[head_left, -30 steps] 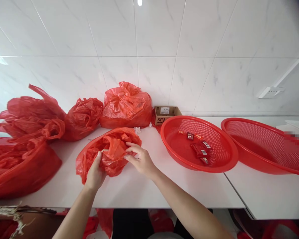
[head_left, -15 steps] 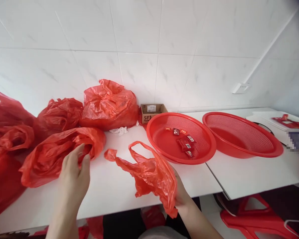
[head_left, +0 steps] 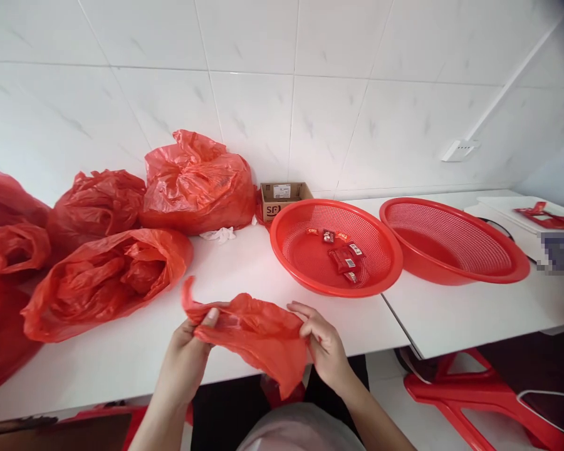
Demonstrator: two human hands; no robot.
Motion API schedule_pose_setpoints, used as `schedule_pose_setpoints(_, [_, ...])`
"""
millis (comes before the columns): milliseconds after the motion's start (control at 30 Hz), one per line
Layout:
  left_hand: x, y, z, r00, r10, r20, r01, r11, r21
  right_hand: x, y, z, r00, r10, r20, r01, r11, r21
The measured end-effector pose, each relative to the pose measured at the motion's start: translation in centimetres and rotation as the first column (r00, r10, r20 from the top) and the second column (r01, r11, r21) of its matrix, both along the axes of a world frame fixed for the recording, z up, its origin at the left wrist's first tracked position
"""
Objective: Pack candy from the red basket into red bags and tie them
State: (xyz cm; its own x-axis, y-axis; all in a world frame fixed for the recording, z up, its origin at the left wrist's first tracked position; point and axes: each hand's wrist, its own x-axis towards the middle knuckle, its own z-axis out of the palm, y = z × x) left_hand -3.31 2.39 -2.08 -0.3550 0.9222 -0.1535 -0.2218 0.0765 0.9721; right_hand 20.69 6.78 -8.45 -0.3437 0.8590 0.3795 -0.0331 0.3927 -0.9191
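A thin red plastic bag [head_left: 258, 329] is stretched between my two hands, above the front edge of the white table [head_left: 244, 263]. My left hand [head_left: 190, 351] pinches its left end near the handles, thumb on top. The fingers of my right hand [head_left: 322, 344] grip its right side, and the bag's lower corner hangs down beside them. To the left lies an open red bag [head_left: 108, 282] with crumpled red plastic inside. Beyond my right hand stands a red perforated basket [head_left: 286, 250] holding several small wrapped snack packets [head_left: 342, 260].
A second red basket [head_left: 451, 275] stands to the right. Against the wall are a full red bag [head_left: 197, 188] and a small cardboard box [head_left: 275, 210]. More red bags [head_left: 96, 203] crowd the left. A red stool [head_left: 451, 391] is below right, beside another person's dark clothing.
My left hand has moved right from the open bag of plastic and taken hold of the red bag's left end. The bag is now spread between both hands.
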Motion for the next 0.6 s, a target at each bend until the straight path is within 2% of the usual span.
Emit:
schedule_pose_setpoints(67, [-0.8, -0.1, 0.3, 0.981, 0.060, 0.182, -0.062, 0.998, 0.008, 1.1, 0.5, -0.8, 0.988, -0.131, 0.079, 0.136, 0.988, -0.074])
schedule_pose_setpoints(100, [-0.9, -0.2, 0.4, 0.971, 0.084, 0.226, -0.086, 0.996, 0.003, 1.6, 0.6, -0.9, 0.976, -0.180, 0.125, 0.194, 0.976, -0.104])
schedule_pose_setpoints(167, [-0.8, -0.3, 0.5, 0.967, 0.113, 0.226, -0.114, 0.993, -0.007, 2.2, 0.3, -0.2, 0.951, -0.248, 0.187, 0.271, 0.957, -0.108])
schedule_pose_setpoints(233, [-0.2, -0.3, 0.3, 0.978, 0.112, 0.176, -0.117, 0.993, 0.019, 2.1, -0.8, 1.7, 0.942, -0.278, 0.186, 0.288, 0.957, -0.028])
schedule_pose_setpoints(333, [1.2, -0.6, 0.2, 0.995, 0.054, 0.080, -0.059, 0.996, 0.065, 0.4, -2.8, 5.5, 0.970, -0.212, 0.116, 0.192, 0.968, 0.164])
schedule_pose_setpoints(433, [2.3, -1.4, 0.8, 0.994, -0.112, 0.002, 0.112, 0.991, 0.072, -2.1, -3.5, 8.0, 0.982, -0.092, 0.167, 0.026, 0.933, 0.358])
schedule_pose_setpoints(533, [2.5, -2.2, 1.4, 0.969, -0.239, 0.062, 0.232, 0.967, 0.107, -3.3, -2.8, 8.2, 0.950, -0.114, 0.290, -0.033, 0.890, 0.454])
schedule_pose_setpoints(600, [1.8, -2.3, 1.5, 0.960, -0.223, 0.171, 0.204, 0.972, 0.120, -3.0, -2.2, 7.5, 0.939, -0.134, 0.317, -0.013, 0.906, 0.423])
